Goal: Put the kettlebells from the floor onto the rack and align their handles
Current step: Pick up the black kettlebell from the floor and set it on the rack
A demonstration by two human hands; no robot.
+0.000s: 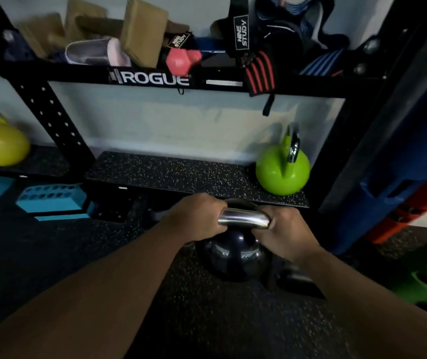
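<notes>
Two hands (235,221), one dark kettlebell (233,257), two green (281,172)

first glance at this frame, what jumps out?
Both hands, left hand and right hand, grip the chrome handle of a dark kettlebell at bottom centre, in front of the rack's lower shelf. A bright green kettlebell already stands at the right end of that shelf. Above, the cluttered top shelf carries the white ROGUE logo on its front rail.

Dim, soft and motion-blurred throughout, edges bowed by the wide lens.
</notes>
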